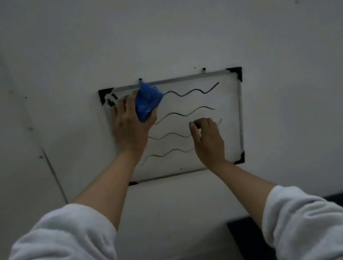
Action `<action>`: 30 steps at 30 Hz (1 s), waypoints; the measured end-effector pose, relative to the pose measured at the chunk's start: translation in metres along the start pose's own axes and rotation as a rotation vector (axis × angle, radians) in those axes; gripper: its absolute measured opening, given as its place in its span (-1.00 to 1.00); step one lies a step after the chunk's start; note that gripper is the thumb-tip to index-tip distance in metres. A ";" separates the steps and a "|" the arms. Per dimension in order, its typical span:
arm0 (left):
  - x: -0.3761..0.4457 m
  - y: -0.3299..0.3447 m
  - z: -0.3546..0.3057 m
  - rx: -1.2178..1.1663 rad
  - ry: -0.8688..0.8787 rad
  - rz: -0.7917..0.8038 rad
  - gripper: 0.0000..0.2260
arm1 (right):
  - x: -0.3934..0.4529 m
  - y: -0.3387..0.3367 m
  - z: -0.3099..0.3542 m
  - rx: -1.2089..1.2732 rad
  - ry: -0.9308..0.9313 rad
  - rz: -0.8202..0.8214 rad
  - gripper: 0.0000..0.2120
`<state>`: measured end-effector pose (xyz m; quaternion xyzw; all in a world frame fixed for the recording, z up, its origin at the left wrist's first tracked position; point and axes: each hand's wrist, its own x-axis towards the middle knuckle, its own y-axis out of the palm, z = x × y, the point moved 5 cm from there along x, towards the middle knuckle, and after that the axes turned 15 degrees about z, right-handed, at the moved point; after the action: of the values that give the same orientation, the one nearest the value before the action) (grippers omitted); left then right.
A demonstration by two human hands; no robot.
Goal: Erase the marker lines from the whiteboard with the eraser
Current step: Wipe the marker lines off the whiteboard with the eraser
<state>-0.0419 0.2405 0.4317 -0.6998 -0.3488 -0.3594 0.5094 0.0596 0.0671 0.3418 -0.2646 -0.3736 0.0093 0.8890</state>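
With left hand (128, 123) bunching the blue eraser (147, 103) at whiteboard (224, 103) top-left, hard swipes could unhook it; right hand (208, 141) loosely curled, seemingly holding nothing.

Whiteboard (204, 158): smooth white face, slightly glossy, edged by thin metal frame (180, 79) with black plastic corners (235, 73). Eraser (147, 103): soft crumpled blue cloth. Sleeves (58, 255): fleecy pale fabric. Wall (172, 28): matt painted.
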 end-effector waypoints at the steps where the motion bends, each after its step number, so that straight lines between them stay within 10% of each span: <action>1: 0.006 -0.009 0.011 0.051 -0.009 -0.001 -0.47 | 0.003 0.000 0.003 -0.034 -0.029 -0.019 -0.72; 15: 0.032 -0.016 0.081 0.279 -0.056 0.096 -0.51 | 0.027 -0.023 -0.017 -0.301 0.087 -0.216 -0.53; 21: 0.028 -0.010 0.084 0.424 0.188 0.081 -0.51 | 0.033 -0.040 -0.032 -0.309 0.203 -0.214 -0.46; 26: 0.032 -0.004 0.085 0.163 -0.116 0.009 -0.47 | 0.037 -0.039 -0.033 -0.303 0.237 -0.149 -0.43; 30: 0.022 0.011 0.074 0.418 0.234 0.082 -0.51 | 0.040 -0.036 -0.037 -0.301 0.251 -0.117 -0.43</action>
<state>-0.0105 0.3117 0.4291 -0.5464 -0.3254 -0.3369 0.6943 0.1067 0.0275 0.3644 -0.3713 -0.2720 -0.1314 0.8780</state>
